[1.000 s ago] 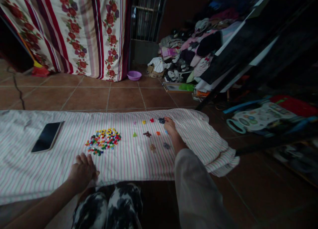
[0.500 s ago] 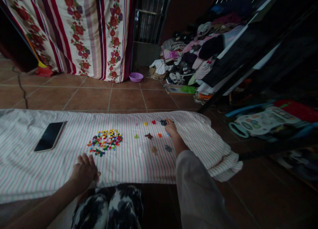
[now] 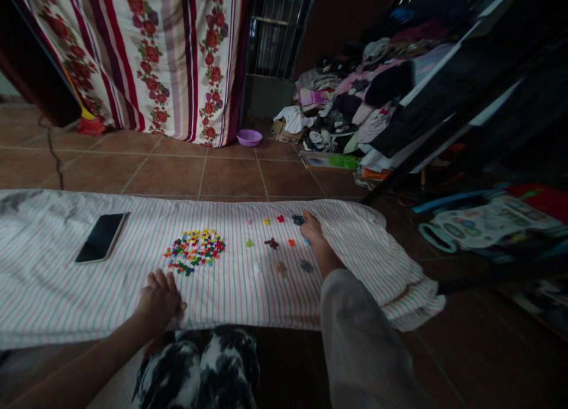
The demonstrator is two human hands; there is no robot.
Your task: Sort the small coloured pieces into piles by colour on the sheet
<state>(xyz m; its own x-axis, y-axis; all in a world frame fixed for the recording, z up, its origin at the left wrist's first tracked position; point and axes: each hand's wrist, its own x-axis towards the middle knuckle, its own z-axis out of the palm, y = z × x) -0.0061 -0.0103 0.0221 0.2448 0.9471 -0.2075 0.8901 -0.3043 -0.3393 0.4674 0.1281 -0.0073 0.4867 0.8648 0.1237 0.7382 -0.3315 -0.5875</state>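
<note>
Lower left, left hand point(image 3: 160, 296) rests slack-fingered on striped cloth point(image 3: 222, 299), multicoloured pile of small pieces point(image 3: 195, 250) just beyond it, left of centre; farther right, dark cluster point(image 3: 299, 219) beside right hand's point(image 3: 313, 227) fingertips, grip impossible to tell.

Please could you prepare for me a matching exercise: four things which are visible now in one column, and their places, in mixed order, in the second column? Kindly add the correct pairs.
Things
1. Phone
2. Right hand
3. Basin
4. Left hand

Places
A. On the tiled floor, by the foot of the flowered curtain
B. On the wearer's side of the multicoloured pile
C. At the dark cluster in the far row
D. On the striped cloth, to the left of the pile

Pairs: 1-D, 2-C, 3-A, 4-B
</note>
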